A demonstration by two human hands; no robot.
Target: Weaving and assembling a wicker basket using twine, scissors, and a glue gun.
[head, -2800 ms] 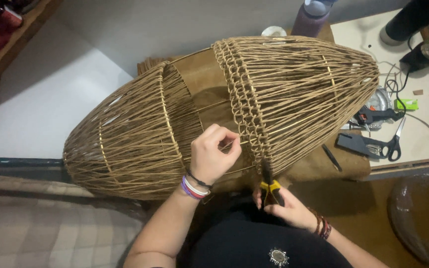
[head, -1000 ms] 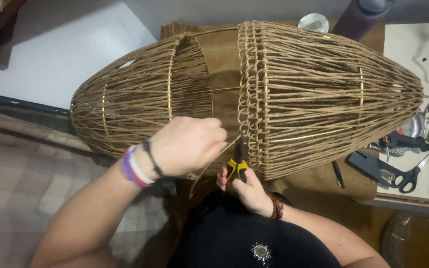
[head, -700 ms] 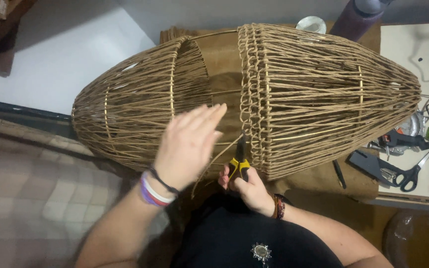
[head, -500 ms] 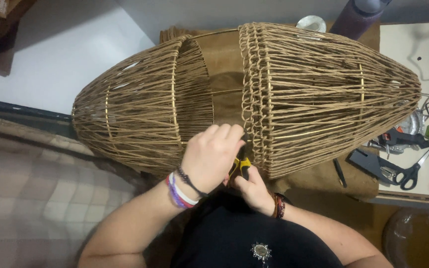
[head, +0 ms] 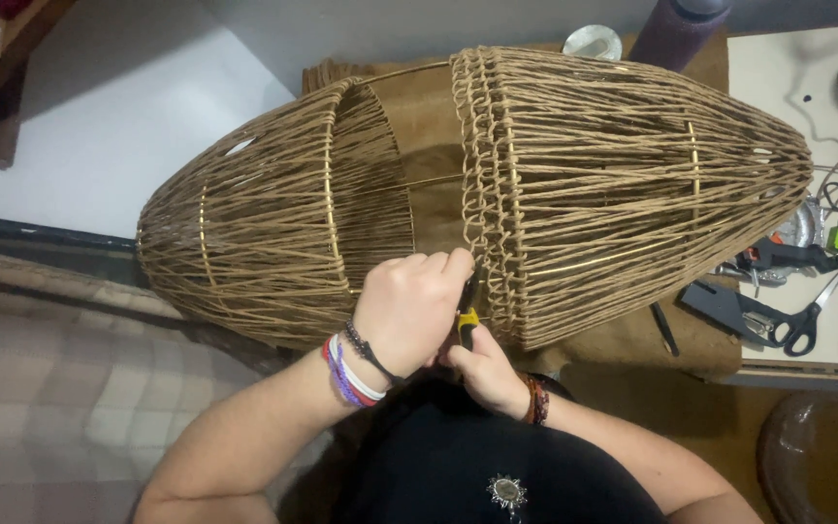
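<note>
Cord wrapping covers most of the wire lampshade frame [head: 477,194], which lies on its side across the person's lap and against the near edge of the desk [head: 807,87]. Both tapered ends are already strung with tan cord, and a knotted band [head: 487,184] runs around the right-hand section where it meets the middle. Between the two wrapped sections a gap [head: 429,146] is still bare, showing the brown fabric behind and the plain gold hoops, so by my reading the wrapping is well past halfway with that middle stretch left.

The left hand [head: 414,311] is curled closed, its fingertips pinching cord at the lower end of the knotted band. The right hand [head: 482,364] sits just below it, closed around the yellow-and-black handles of a small pair of pliers [head: 467,315] whose tip points up into the same spot; the hands touch.

At the right edge of the desk lie black scissors [head: 797,325], a glue gun [head: 788,257] and cables. A purple bottle [head: 676,29] stands at the far edge.
</note>
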